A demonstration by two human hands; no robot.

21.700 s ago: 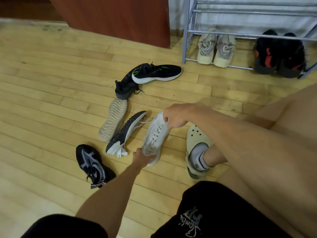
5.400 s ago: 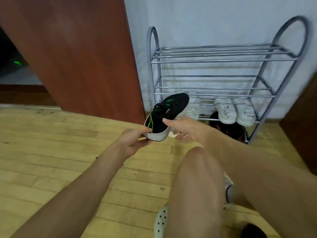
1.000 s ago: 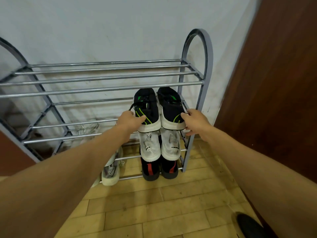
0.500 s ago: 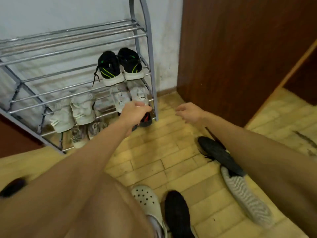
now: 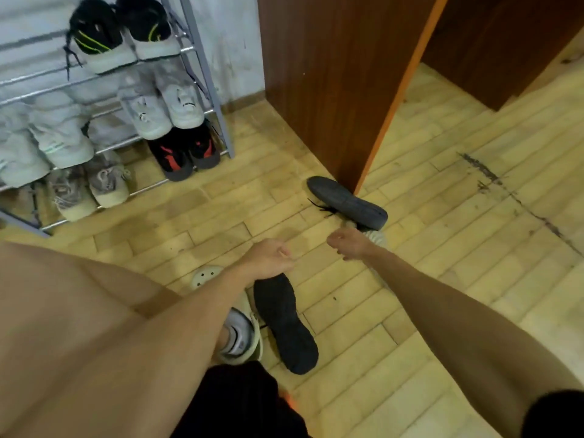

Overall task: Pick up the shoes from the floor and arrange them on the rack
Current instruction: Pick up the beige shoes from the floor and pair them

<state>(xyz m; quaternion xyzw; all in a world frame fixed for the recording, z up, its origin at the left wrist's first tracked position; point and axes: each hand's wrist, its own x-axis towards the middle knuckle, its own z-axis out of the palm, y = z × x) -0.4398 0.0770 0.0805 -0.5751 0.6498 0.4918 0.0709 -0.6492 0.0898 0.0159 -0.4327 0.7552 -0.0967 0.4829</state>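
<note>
Both hands' fingers, left [image 5: 268, 259] and right [image 5: 349, 243], hang loosely curled, seemingly empty, above dark sole-up shoes [image 5: 284, 320].

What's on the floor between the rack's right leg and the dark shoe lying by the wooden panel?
Nothing: in the head view, only bare wooden floor lies between the rack and the dark shoe.

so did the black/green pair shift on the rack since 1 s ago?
No. The black-and-green pair sits at the right end of the same shelf, against the rack's right post, directly above the white pair. Only the camera moved.
</note>
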